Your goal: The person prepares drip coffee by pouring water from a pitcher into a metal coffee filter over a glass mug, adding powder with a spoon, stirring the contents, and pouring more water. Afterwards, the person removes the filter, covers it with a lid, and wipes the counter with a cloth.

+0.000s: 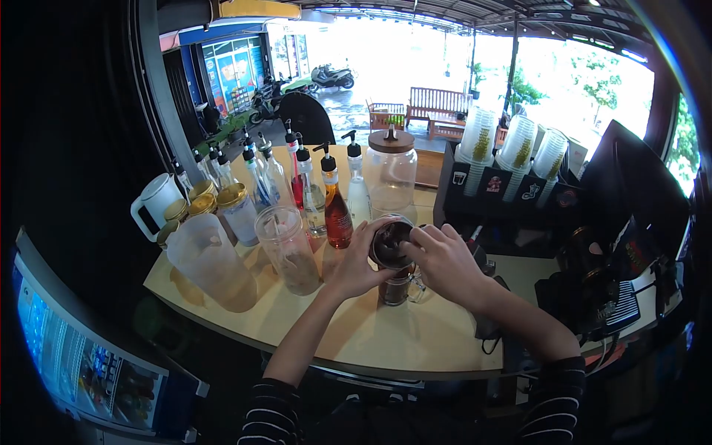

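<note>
My left hand (354, 257) is wrapped round a round, open-topped container (386, 261) with a dark inside, held above the counter with its mouth facing me. At its right rim is my right hand (447, 256), fingers bent in a pinch over the opening. Whatever those fingers hold is hidden. Just below, a clear glass mug (394, 294) with a handle stands on the counter, something dark showing in its upper part. Left of my hands stand an amber pump bottle (338, 222) and a tall clear container (295, 263) with a pale brown lower part.
A large frosted pitcher (208, 256), gold-lidded jars (239, 215) and several pump bottles crowd the left of the counter (348, 334). Behind my hands stands a wooden-lidded glass jar (393, 178). Stacked plastic cups (478, 137) fill a black holder, with dark machines (586, 289) at right.
</note>
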`<action>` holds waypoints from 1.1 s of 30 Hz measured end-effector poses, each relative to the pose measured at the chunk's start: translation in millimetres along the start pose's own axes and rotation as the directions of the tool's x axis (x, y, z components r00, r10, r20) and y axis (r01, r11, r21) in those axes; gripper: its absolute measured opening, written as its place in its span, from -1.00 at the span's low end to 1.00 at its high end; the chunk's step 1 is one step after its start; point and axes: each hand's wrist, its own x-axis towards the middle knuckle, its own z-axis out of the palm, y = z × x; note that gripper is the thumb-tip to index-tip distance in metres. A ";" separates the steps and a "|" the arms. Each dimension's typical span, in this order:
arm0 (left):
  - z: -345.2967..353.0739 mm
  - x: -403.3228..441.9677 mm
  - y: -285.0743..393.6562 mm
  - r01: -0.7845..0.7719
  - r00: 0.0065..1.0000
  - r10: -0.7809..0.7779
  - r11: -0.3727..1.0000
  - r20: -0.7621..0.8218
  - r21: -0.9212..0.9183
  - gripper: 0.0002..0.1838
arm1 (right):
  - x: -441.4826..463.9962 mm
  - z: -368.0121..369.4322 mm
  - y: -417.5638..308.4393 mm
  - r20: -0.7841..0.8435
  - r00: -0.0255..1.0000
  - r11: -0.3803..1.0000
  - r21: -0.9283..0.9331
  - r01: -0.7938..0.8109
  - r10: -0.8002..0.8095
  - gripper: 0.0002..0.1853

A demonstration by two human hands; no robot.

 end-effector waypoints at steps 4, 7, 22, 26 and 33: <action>-1.6 0.8 0.9 0.009 0.999 -0.009 1.000 0.042 -0.017 -0.08 | 2.6 -7.1 3.1 -0.041 0.997 0.996 -0.052 -0.065 0.063 -0.70; -3.7 1.9 -0.5 0.018 0.999 -0.019 1.000 0.051 0.020 -0.09 | 1.1 -5.0 0.9 0.010 1.000 1.000 0.019 0.003 -0.003 -0.74; -10.2 6.5 -2.4 -0.065 0.991 0.050 0.991 0.126 0.116 -0.06 | 4.8 -17.9 14.8 0.065 0.994 0.994 -0.060 0.096 -0.092 -0.86; -5.1 5.9 -0.4 -0.061 0.989 0.050 0.995 0.136 0.083 -0.05 | 8.9 -13.5 10.7 -0.038 0.997 0.993 -0.101 0.065 -0.069 -0.86; -4.0 6.5 0.2 -0.080 0.990 0.067 0.992 0.120 0.101 -0.05 | 13.9 -22.0 11.7 0.082 0.988 0.991 -0.026 0.130 -0.128 -0.90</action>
